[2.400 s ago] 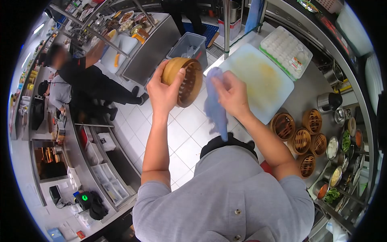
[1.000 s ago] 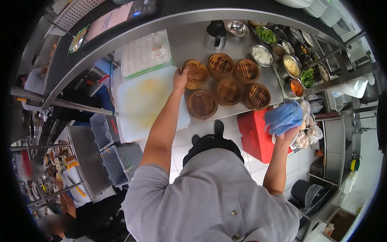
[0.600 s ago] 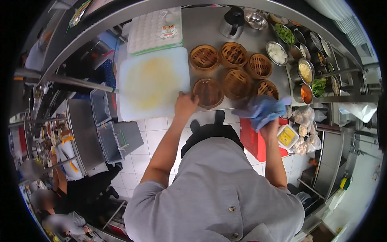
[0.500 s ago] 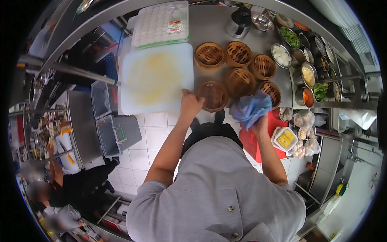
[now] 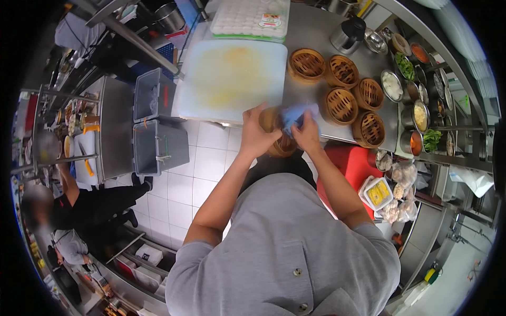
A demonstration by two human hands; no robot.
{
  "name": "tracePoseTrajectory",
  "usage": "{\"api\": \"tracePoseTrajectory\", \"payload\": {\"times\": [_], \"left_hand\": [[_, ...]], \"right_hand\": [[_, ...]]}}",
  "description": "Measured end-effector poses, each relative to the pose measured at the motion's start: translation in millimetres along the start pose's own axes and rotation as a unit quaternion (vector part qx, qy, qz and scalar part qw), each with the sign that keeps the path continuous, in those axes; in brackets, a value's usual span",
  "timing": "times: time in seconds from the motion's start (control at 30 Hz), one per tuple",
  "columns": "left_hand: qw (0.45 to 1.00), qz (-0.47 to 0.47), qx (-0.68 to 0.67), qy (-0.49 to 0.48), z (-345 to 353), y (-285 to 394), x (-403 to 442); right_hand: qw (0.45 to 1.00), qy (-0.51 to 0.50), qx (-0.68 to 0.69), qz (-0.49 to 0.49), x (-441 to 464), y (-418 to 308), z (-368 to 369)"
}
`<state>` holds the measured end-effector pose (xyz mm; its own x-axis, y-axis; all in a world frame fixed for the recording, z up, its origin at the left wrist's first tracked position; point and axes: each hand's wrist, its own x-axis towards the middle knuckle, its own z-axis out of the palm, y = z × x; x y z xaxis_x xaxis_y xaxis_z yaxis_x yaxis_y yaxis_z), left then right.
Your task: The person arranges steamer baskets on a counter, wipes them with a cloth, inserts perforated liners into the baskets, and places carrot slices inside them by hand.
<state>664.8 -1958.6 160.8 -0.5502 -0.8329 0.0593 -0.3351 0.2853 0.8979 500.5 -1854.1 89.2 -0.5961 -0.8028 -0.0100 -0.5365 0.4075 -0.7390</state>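
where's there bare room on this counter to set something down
The steel counter is bare between the egg box, the jug and the steamer baskets. The cutting board is stained but holds nothing. Crowded: the right end, packed with food bowls.

Grey short-sleeved shirt (image 5: 263,237), pale buttons (image 5: 297,272)

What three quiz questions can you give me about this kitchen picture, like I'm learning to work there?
1. Which hand holds the blue cloth?
2. How many round wooden baskets sit on the metal counter, not counting the one being held?
3. True or false: the left hand is empty.

Key:
1. The right hand.
2. Five.
3. False; it grips a wooden basket.
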Motion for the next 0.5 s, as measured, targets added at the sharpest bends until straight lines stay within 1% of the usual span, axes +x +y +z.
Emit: {"api": "tracePoseTrajectory", "payload": {"times": [0.03,0.07,0.1,0.13,0.17,0.2,0.27,0.3,0.33,0.37,0.4,0.43,0.47,0.5], "left_hand": [[0.999,0.011,0.005,-0.037,-10,8,0],[0.999,0.013,0.008,-0.031,-19,15,-2],[0.999,0.04,0.014,-0.026,-26,22,-6],[0.997,0.065,0.02,-0.021,-33,30,-9],[0.997,0.076,0.023,-0.001,-42,41,-10],[0.997,0.077,0.024,0.005,-48,41,-9],[0.991,0.102,0.064,0.062,-66,38,-5],[0.988,0.105,0.067,0.091,-79,38,-2],[0.987,0.095,0.058,0.119,-92,31,1],[0.985,0.087,0.067,0.136,-107,25,5],[0.982,0.076,0.074,0.155,-121,18,9],[0.987,0.015,0.003,0.16,-131,4,14],[0.983,-0.046,-0.071,0.165,-141,-9,18],[0.983,-0.087,-0.081,0.139,-151,-21,20]], "right_hand": [[0.999,0.025,0.006,-0.026,5,-7,4],[0.997,0.049,0.012,-0.05,8,-17,6],[0.997,0.048,0.014,-0.056,9,-27,10],[0.993,0.07,0.036,-0.084,10,-40,13],[0.988,0.092,0.059,-0.11,11,-49,15],[0.987,0.09,0.06,-0.117,13,-52,19],[0.996,0.018,0.063,-0.054,16,-54,32],[0.986,-0.027,0.164,0.032,20,-44,42],[0.985,-0.03,0.168,0.024,23,-49,36],[0.872,-0.131,0.444,0.158,23,-59,23],[0.658,-0.223,0.664,0.278,22,-68,9],[0.638,-0.283,0.674,0.243,22,-72,-1],[0.637,-0.292,0.671,0.241,20,-85,2],[0.735,-0.22,0.63,0.12,19,-99,8]]}}
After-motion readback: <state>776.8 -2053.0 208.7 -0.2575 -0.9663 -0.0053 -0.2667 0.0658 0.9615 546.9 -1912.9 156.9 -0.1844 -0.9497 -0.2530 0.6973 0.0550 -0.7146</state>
